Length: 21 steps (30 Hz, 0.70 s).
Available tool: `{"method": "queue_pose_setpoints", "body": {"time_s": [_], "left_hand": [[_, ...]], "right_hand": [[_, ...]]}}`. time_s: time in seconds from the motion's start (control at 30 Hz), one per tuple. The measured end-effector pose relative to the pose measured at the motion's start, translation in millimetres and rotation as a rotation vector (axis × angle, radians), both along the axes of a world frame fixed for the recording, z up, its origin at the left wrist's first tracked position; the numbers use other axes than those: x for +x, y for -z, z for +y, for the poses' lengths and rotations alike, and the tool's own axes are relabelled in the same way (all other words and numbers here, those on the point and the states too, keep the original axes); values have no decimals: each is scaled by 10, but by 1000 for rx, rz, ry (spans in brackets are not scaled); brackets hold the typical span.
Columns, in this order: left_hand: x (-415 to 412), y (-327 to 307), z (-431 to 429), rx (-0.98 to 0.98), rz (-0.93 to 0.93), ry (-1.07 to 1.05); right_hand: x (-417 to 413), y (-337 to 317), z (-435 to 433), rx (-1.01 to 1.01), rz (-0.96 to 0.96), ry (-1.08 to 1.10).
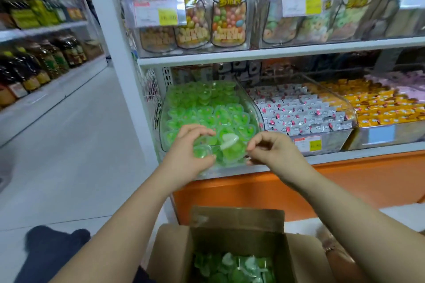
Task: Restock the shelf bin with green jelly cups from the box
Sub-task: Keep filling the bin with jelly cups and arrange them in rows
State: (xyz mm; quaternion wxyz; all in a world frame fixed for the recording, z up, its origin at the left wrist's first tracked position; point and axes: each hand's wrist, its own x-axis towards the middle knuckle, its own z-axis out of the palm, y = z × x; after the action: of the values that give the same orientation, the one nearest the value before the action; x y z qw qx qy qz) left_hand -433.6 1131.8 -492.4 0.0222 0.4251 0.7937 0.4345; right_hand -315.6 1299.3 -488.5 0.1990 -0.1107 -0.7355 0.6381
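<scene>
The left hand (pixel 190 145) curls its fingers round green jelly cups (pixel 202 153) at the shelf bin's (pixel 253 108) front lip. At its 3 o'clock the right hand (pixel 273 149) has bent fingers, grip unclear. The box (pixel 239 239) sits at 6 o'clock, and wrapped sweets (pixel 299 110) lie at the bin's 3 o'clock

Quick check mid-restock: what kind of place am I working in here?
Most likely a grocery or snack shop aisle: clear bins of wrapped sweets, price tags on the bin fronts, and rows of bottled goods on shelving to the left.

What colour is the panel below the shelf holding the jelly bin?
Orange; the panel shows best in the head view.
</scene>
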Motion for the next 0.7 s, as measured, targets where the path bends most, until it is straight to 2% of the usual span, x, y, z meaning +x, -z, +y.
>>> {"method": "queue_pose_setpoints", "body": {"time_s": [0.1,0.23,0.37,0.7], "left_hand": [[-259,-136,141,27,106,-142],[-650,-149,301,-43,179,-273],[-877,-61,405,-162,191,-306],[-1093,-92,518,-388,308,-320]], "right_hand": [[-167,-159,35,-52,72,66],[-366,-236,142,-65,122,119],[-528,-193,261,58,69,164],[-875,-101,488,127,77,182]]}}
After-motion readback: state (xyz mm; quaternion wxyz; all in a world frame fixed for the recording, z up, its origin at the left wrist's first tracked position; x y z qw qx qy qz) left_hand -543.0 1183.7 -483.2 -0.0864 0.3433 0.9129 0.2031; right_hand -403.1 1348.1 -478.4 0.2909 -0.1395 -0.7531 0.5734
